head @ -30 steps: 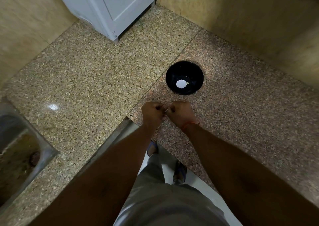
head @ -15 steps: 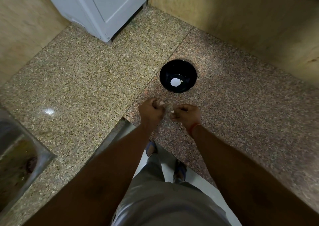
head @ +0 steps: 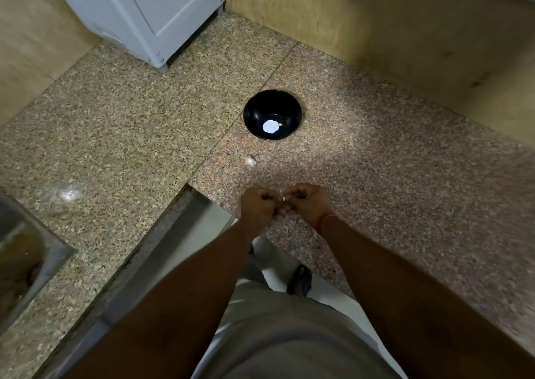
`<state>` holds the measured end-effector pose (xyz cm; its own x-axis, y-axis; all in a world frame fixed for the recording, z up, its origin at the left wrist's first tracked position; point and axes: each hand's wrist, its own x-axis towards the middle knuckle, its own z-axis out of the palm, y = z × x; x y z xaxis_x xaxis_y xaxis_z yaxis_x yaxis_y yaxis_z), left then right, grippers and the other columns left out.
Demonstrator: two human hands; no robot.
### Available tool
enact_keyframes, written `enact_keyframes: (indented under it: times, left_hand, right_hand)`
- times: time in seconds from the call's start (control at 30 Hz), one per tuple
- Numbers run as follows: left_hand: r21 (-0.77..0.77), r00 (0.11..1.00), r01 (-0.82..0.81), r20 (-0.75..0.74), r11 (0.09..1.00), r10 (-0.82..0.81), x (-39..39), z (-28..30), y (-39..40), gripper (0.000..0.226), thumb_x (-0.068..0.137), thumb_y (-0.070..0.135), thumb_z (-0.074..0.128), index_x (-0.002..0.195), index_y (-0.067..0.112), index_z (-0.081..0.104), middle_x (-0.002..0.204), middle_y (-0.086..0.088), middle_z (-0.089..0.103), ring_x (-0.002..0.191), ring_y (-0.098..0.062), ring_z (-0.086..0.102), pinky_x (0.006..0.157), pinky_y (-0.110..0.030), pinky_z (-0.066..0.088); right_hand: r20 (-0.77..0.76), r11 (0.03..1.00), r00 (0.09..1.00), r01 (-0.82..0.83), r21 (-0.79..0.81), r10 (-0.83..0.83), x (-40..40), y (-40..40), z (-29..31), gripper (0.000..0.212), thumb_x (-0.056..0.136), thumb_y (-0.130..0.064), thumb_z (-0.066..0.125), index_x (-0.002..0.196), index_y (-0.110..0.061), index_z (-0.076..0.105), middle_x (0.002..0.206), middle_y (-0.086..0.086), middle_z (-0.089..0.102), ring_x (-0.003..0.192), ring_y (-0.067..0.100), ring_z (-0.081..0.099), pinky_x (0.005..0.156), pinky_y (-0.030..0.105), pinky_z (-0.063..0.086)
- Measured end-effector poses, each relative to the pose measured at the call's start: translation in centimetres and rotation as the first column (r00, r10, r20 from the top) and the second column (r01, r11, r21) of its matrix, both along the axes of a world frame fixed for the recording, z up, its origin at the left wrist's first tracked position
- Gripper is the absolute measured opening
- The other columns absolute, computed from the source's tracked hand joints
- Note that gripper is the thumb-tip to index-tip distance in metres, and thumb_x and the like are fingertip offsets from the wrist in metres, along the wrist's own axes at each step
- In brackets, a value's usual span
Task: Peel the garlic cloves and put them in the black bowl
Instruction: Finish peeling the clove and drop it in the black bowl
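- Two hands, the left hand and the right hand, are curled close together, pinching a tiny pale garlic clove between them. It is too small to see which way it points.
- The round shiny black bowl sits straight ahead of the hands, farther back on the speckled stone desk. Both hands look about equally near it.
- A small white bit, maybe garlic peel, lies between the hands and the bowl.
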<state>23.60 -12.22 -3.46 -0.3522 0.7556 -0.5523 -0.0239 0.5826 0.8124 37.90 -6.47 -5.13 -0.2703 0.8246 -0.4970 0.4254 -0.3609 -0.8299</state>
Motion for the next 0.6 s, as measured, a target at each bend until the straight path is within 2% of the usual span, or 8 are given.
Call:
enact_keyframes:
  times: [0.07,0.13,0.17,0.23,0.37,0.47,0.6]
  left_hand:
    - [0.022,0.997,0.034,-0.071,0.999,-0.033,0.5,0.0,-0.4,0.011,0.090,-0.008,0.071,0.084,-0.017,0.071,0.056,-0.014,0.067,0.039,-0.012,0.062,0.040,-0.023,0.050]
    - [0.063,0.973,0.106,-0.210,0.992,-0.090,0.8,0.1,-0.7,0.013,0.088,-0.003,0.074,0.076,-0.008,0.075,0.054,-0.012,0.067,0.037,-0.011,0.060,0.039,-0.023,0.049]
    - [0.090,0.957,0.144,-0.266,0.985,-0.116,0.9,-0.1,-0.8,0.016,0.088,0.002,0.075,0.072,-0.001,0.076,0.052,-0.010,0.067,0.037,-0.014,0.061,0.041,-0.026,0.051]
    - [0.105,0.944,0.165,-0.306,0.981,-0.126,1.1,-0.5,-0.9,0.023,0.086,0.006,0.075,0.063,0.010,0.076,0.047,-0.005,0.065,0.038,-0.023,0.063,0.042,-0.035,0.056]
    - [0.031,0.961,0.083,-0.266,0.996,-0.072,1.2,-0.7,-1.0,0.020,0.085,0.004,0.073,0.066,0.009,0.077,0.051,-0.010,0.067,0.043,-0.032,0.066,0.047,-0.043,0.060]
    - [-0.028,0.989,-0.014,-0.147,0.999,0.010,1.3,-0.6,-1.0,0.018,0.092,0.007,0.074,0.075,0.000,0.076,0.058,-0.019,0.069,0.046,-0.030,0.067,0.054,-0.051,0.062]
    - [-0.041,0.988,-0.003,-0.154,0.999,-0.003,1.0,-0.7,-0.8,0.023,0.091,0.007,0.077,0.070,-0.005,0.073,0.057,-0.021,0.068,0.048,-0.035,0.067,0.051,-0.051,0.061]
  right_hand:
    - [0.067,0.995,0.996,-0.058,0.086,0.052,0.5,-0.3,0.0,0.017,0.083,-0.003,0.077,0.087,-0.019,0.079,0.078,0.007,0.077,0.075,0.027,0.076,0.078,0.045,0.064]
    - [0.188,0.963,0.972,-0.179,0.203,0.141,0.9,-0.4,0.5,0.014,0.079,-0.008,0.080,0.083,-0.021,0.080,0.076,-0.005,0.073,0.075,0.016,0.071,0.077,0.028,0.059]
    - [0.250,0.938,0.953,-0.234,0.254,0.170,1.0,-0.5,0.8,0.010,0.079,-0.009,0.080,0.083,-0.018,0.081,0.077,-0.005,0.073,0.075,0.015,0.069,0.075,0.025,0.056]
    - [0.327,0.900,0.926,-0.295,0.321,0.187,1.0,-0.4,0.9,0.009,0.079,-0.010,0.080,0.083,-0.017,0.083,0.082,0.002,0.077,0.078,0.019,0.071,0.077,0.029,0.057]
    - [0.403,0.868,0.891,-0.360,0.341,0.211,0.8,-0.7,1.2,0.013,0.083,-0.006,0.074,0.088,-0.014,0.084,0.091,0.007,0.078,0.085,0.022,0.071,0.081,0.022,0.050]
    - [0.487,0.836,0.840,-0.433,0.337,0.239,0.5,-0.9,1.5,0.013,0.085,-0.009,0.072,0.092,-0.013,0.083,0.096,0.011,0.075,0.090,0.029,0.069,0.080,0.032,0.055]
    - [0.508,0.832,0.819,-0.461,0.308,0.266,0.0,-0.8,1.8,0.013,0.087,-0.012,0.070,0.093,-0.014,0.082,0.100,0.010,0.075,0.093,0.030,0.069,0.081,0.038,0.057]
